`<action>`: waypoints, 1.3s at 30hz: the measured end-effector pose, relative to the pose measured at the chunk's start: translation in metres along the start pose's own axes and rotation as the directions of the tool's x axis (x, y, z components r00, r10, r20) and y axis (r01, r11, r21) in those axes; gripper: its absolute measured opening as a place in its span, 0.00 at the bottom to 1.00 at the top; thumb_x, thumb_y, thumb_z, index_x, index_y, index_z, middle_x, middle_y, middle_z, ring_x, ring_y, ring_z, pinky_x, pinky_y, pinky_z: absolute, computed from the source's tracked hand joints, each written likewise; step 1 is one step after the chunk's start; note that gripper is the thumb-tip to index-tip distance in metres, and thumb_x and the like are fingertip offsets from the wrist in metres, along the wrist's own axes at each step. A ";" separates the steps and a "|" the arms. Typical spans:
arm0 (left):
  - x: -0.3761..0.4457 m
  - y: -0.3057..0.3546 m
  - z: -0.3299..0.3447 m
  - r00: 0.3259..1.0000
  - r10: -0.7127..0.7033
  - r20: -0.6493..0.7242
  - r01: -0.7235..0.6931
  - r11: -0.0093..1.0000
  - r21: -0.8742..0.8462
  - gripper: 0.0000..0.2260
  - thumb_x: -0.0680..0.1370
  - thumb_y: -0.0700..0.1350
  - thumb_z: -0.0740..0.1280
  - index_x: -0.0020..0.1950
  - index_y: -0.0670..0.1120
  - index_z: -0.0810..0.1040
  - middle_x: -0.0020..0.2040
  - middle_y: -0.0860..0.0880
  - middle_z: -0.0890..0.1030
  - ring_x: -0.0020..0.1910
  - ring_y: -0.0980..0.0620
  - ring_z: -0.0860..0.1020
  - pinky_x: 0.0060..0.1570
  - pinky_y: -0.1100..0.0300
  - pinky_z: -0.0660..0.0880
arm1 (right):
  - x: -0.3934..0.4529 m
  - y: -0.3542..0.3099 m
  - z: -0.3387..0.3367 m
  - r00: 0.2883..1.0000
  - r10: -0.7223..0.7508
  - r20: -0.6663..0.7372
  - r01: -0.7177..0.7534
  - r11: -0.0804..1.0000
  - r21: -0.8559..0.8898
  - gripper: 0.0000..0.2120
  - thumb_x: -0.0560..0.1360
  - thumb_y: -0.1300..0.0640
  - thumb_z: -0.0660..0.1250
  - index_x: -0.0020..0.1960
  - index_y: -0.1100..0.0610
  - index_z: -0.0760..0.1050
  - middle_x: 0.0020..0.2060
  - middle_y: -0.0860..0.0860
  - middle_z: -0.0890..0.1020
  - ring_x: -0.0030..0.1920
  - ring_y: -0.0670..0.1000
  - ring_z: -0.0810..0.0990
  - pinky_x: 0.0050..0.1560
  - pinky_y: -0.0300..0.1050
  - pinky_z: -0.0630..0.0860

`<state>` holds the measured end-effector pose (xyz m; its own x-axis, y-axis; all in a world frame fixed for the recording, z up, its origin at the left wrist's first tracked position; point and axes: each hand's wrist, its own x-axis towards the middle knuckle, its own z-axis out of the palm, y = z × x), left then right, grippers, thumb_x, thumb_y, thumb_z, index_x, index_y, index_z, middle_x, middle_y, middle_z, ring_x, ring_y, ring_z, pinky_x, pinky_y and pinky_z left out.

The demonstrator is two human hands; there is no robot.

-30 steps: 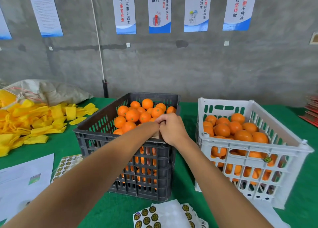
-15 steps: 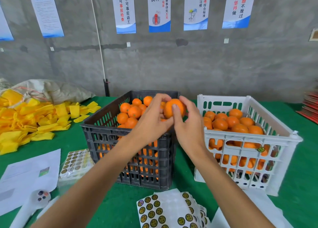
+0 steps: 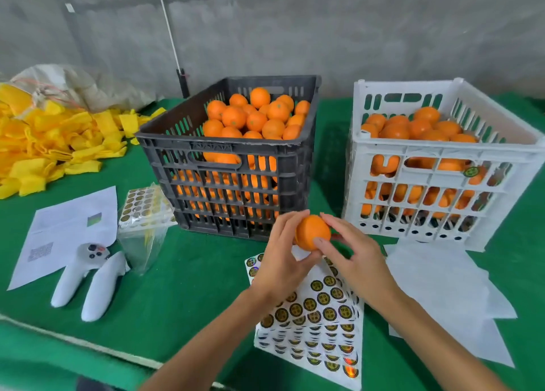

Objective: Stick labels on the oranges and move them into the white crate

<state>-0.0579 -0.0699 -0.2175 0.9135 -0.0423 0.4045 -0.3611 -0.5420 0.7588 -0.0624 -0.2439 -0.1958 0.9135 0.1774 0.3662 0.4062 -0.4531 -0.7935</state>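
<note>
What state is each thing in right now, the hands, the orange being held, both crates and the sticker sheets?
Left hand: grips the orange from the left.
Right hand: fingers on the orange's right side.
Held orange: lifted above the sticker sheets, no label visible.
Black crate: heaped with oranges.
White crate: partly filled with oranges.
Sticker sheets: flat on the table, top sheet partly used.

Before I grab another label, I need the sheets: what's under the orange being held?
Under the orange, held by the left hand and right hand, lie the sticker sheets. The hands cover the sheets' top part.
</note>
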 end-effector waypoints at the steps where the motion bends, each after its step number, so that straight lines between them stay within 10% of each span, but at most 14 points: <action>1: -0.005 -0.003 0.001 0.999 -0.043 0.028 0.044 0.997 -0.056 0.31 0.75 0.46 0.78 0.73 0.62 0.68 0.70 0.63 0.70 0.69 0.63 0.69 0.71 0.50 0.73 | -0.005 0.011 -0.001 0.997 0.040 0.072 -0.039 0.999 -0.019 0.28 0.75 0.39 0.68 0.74 0.45 0.73 0.67 0.37 0.76 0.64 0.35 0.76 0.69 0.42 0.74; 8: -0.024 -0.019 0.003 0.959 -0.282 0.013 0.277 0.934 -0.227 0.27 0.79 0.53 0.73 0.74 0.56 0.64 0.68 0.57 0.69 0.63 0.57 0.76 0.63 0.55 0.79 | -0.038 0.056 0.004 0.893 0.085 0.442 -0.013 0.986 -0.164 0.39 0.72 0.27 0.67 0.78 0.41 0.66 0.75 0.26 0.61 0.76 0.30 0.55 0.76 0.37 0.53; 21: -0.023 -0.027 0.006 0.941 -0.337 0.005 0.325 0.905 -0.275 0.28 0.78 0.54 0.73 0.74 0.55 0.65 0.66 0.52 0.74 0.58 0.55 0.81 0.58 0.54 0.82 | -0.024 0.044 0.020 0.951 -0.084 0.298 0.164 0.953 -0.256 0.16 0.78 0.37 0.67 0.61 0.42 0.83 0.60 0.34 0.77 0.63 0.38 0.70 0.66 0.38 0.63; 39: -0.021 -0.036 0.006 0.952 -0.304 0.021 0.298 0.915 -0.272 0.27 0.75 0.58 0.72 0.72 0.58 0.67 0.66 0.51 0.75 0.58 0.50 0.81 0.57 0.54 0.81 | -0.019 0.035 0.017 0.862 -0.162 0.480 0.338 0.890 -0.306 0.21 0.81 0.37 0.62 0.63 0.48 0.83 0.66 0.38 0.78 0.73 0.41 0.66 0.74 0.42 0.63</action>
<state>-0.0628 -0.0547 -0.2562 0.9839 0.1066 0.1435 -0.1087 -0.2801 0.9538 -0.0652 -0.2484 -0.2384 0.7337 0.6458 0.2114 0.6625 -0.6106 -0.4339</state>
